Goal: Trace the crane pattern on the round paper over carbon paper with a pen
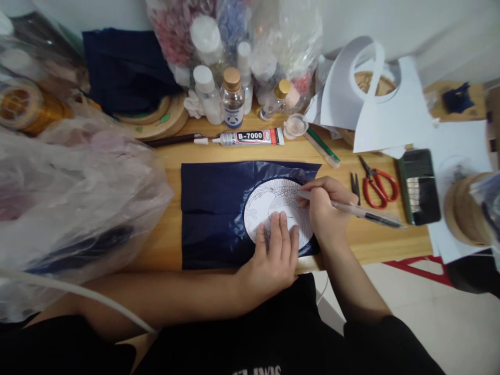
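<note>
"On the wooden table (375, 247), where's the patterned paper disc (263, 202)?"

"Atop the dark blue sheet (213, 213), beneath the left hand (271, 263), its fingers extended"

"And the right hand (328, 211)?"

"Curled round a pen (361, 213) over the disc"

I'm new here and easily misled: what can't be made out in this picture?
Head view: part of the patterned white circle, hidden by the left fingers.
Head view: whether the pen touches the circle; tip too small.
Head view: the shirt lettering, cut off by the bottom edge.
Head view: the full contents of the large plastic bag, veiled by cloudy folds.
</note>
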`<state>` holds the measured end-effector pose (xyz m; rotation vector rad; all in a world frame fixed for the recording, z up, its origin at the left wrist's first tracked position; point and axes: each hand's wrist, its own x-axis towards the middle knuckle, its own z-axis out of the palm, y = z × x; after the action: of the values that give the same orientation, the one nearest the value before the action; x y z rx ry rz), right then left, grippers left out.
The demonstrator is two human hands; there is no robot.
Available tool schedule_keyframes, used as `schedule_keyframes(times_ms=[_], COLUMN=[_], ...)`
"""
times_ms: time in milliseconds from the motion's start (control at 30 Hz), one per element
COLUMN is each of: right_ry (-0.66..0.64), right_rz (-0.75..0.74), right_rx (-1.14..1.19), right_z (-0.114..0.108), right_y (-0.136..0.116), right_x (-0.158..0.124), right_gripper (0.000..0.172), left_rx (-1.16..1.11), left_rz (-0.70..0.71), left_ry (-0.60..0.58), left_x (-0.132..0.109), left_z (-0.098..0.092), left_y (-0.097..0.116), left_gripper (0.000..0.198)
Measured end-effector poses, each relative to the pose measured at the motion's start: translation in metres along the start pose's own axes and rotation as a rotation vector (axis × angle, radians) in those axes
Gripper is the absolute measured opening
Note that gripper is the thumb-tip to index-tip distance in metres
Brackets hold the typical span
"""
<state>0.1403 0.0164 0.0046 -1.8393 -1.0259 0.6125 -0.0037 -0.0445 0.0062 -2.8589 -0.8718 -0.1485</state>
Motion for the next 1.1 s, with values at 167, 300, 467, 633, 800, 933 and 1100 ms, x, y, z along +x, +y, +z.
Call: schedule_keyframes(times_ms=[167,300,467,633,800,933,1100], right_ry=[0.018,0.027,0.019,0.035,0.038,0.033,0.036], right_rz=[0.022,0.031,0.034,0.003,0.016,0.017,0.023], right_rx=[0.031,0.030,0.029,0.018,0.051,0.046,0.059], right_z=[0.0007,0.0006,0.0005,0.0010,0.0009,0.0004,0.0007], right_y=[-0.0007,-0.0011,0.0003,0.0041,0.0056,0.0052,0.0045], right_x=[-0.0002,0.0002,0.0010,0.0009,0.0008,0.0008,0.0002], right_gripper=[0.019,0.019,0.019,0.021,0.020,0.019,0.019], left_rx=[0.004,0.011,0.028,0.016,0.018,0.014,0.011], left_rz=[0.004,0.007,0.001,0.003,0.011,0.007,0.006], left_ry=[-0.005,0.002,0.024,0.025,0.019,0.020,0.014], left_x=[-0.0001,-0.0001,0.0000,-0.0001,0.0000,0.0000,0.0002], left_z=[0.0001,0.0002,0.0006,0.0005,0.0000,0.0004,0.0008], left_y=[-0.0002,-0.0005,-0.0004,-0.0004,-0.0007,-0.0006,-0.0006], left_gripper=[0.076,0.076,0.077,0.076,0.079,0.075,0.075])
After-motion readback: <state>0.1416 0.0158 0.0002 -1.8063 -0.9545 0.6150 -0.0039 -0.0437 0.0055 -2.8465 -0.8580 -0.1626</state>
